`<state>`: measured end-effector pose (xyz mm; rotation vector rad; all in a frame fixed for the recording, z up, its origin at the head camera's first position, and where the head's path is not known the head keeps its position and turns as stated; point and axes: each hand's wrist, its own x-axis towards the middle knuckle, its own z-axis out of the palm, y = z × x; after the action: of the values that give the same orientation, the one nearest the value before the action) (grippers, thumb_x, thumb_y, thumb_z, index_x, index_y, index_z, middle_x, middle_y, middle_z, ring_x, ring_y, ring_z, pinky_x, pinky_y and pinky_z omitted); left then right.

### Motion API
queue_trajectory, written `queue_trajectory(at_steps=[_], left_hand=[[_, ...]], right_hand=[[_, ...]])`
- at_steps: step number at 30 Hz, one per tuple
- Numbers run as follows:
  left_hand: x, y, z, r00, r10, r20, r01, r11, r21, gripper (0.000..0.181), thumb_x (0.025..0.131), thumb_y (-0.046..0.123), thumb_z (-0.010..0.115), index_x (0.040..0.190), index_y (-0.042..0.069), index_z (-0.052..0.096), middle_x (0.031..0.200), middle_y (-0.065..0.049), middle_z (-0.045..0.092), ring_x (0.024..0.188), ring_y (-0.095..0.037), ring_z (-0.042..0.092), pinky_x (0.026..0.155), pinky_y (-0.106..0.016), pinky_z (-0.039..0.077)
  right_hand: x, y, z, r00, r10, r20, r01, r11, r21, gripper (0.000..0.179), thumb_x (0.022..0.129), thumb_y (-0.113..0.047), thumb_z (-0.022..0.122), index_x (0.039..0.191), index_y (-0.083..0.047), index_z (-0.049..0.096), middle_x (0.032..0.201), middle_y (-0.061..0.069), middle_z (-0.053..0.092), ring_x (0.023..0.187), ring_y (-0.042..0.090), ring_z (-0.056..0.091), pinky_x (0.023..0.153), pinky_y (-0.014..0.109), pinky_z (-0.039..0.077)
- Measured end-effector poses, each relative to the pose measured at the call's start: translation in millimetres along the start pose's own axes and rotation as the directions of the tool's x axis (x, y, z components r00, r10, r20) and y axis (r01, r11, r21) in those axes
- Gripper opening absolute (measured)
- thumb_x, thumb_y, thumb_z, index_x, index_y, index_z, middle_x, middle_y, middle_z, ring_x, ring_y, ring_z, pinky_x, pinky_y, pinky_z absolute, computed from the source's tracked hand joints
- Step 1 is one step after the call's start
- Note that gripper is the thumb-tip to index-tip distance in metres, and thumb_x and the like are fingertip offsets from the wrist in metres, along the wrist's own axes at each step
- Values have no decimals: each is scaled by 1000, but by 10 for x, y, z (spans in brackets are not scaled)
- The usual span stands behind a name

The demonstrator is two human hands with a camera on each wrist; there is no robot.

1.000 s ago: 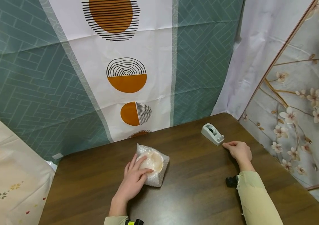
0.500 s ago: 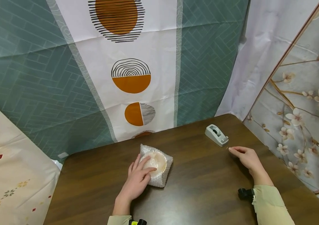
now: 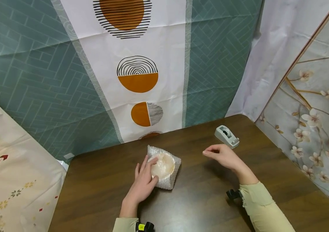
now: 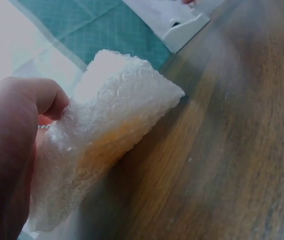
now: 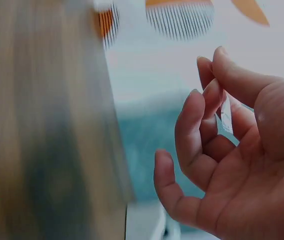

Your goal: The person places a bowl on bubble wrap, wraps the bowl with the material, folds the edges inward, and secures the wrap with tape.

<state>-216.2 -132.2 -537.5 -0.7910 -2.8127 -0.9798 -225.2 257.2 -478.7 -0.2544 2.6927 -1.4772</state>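
A squarish bubble-wrapped package [image 3: 168,180] lies on the brown table, a round pale object with an orange-tan edge showing through its wrap. On its left side rests my left hand [image 3: 142,187], fingers spread over the top and thumb near the front edge. In the left wrist view the bubble wrap [image 4: 121,95] stands out beside the thumb. My right hand [image 3: 225,158] is raised over the table, right of the package. Its thumb and index finger pinch a short strip of clear tape [image 5: 226,116]. Just behind this hand stands a white tape dispenser [image 3: 226,135].
The wooden table [image 3: 103,193] ends at a patterned fabric backdrop [image 3: 141,83] behind. A floral curtain [image 3: 306,129] hangs along the right side and a cream cloth [image 3: 16,167] along the left.
My right hand has come away from the front of the tape dispenser with the tape strip, moving left toward the package. The left hand stays on the package, its fingers slightly shifted.
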Motion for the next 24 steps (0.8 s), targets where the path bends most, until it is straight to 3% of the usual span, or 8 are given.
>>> queue_trajectory(at_steps=[4,12,18,24], left_hand=[[-9,3,-9,1000,3,5,-3,1000,11,57,101,19,56,156,7,43,167,3,42,165,-26,8,123,-71,4],[10,25,2,1000,-3,18,3,1000,-4,59,102,21,55,158,8,39,169,2,40,165,-27,8,124,-69,4],[11,18,-7,1000,-11,20,11,1000,13,58,102,22,55,156,8,39,168,1,41,165,-29,8,123,-71,5],[39,9,-24,1000,11,-10,-11,1000,11,59,100,20,56,155,6,39,167,0,43,164,-32,12,121,-74,7]], right_hand=[[210,-286,327,994,-78,80,79,997,-9,21,101,-29,77,102,-9,83,98,3,77,88,16,63,79,35,51],[558,-635,849,972,-134,192,143,989,-34,14,98,-26,80,101,-12,82,90,-6,75,79,12,63,70,32,52],[709,-754,1080,969,-116,218,146,980,-131,11,95,-25,83,91,-15,82,82,-10,73,72,9,61,65,29,51],[753,-878,1174,973,-63,220,124,954,-274,13,93,-28,86,84,-20,82,77,-12,71,66,9,60,63,28,50]])
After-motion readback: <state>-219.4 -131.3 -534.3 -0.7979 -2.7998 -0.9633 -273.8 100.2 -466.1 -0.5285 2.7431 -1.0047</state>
